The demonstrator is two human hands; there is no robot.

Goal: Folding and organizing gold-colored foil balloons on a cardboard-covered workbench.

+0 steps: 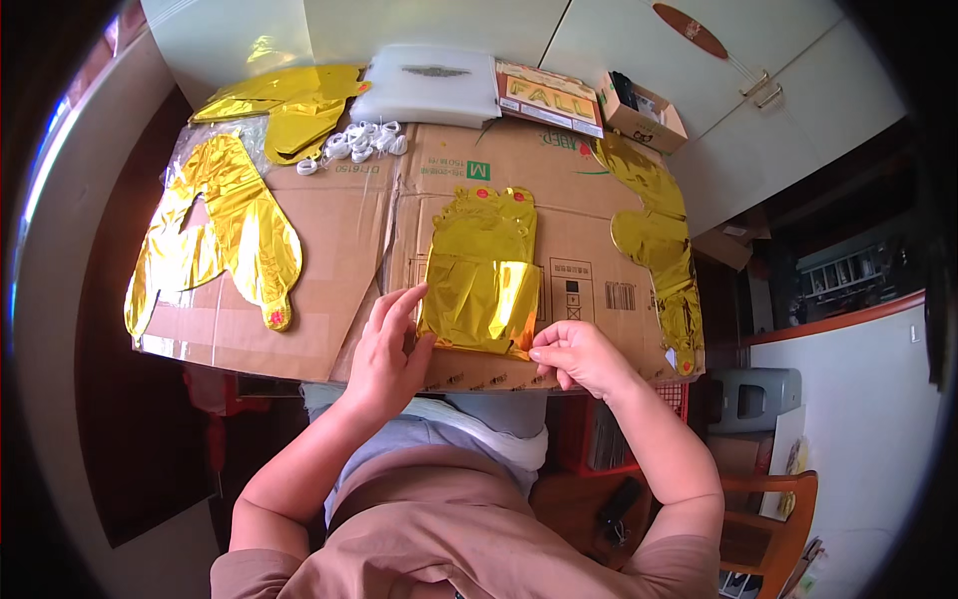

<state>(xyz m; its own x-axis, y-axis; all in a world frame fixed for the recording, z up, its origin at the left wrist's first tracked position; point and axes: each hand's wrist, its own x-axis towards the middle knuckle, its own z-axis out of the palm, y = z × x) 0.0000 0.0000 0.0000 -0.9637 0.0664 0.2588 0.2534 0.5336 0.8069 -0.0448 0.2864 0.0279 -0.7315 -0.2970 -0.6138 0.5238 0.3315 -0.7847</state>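
Note:
A flat gold foil balloon (482,262) lies in the middle of a sheet of brown cardboard (349,230), its near part folded over on itself. My left hand (387,349) rests with spread fingers on the fold's left edge and near left corner. My right hand (577,355) is curled and pinches the fold's near right corner against the cardboard.
More gold foil balloons lie flat: one at the left (222,238), a pile at the back left (284,105), one along the right edge (659,240). White plastic rings (361,142), a white bag (429,85), a printed packet (549,98) and a small open box (644,112) line the back.

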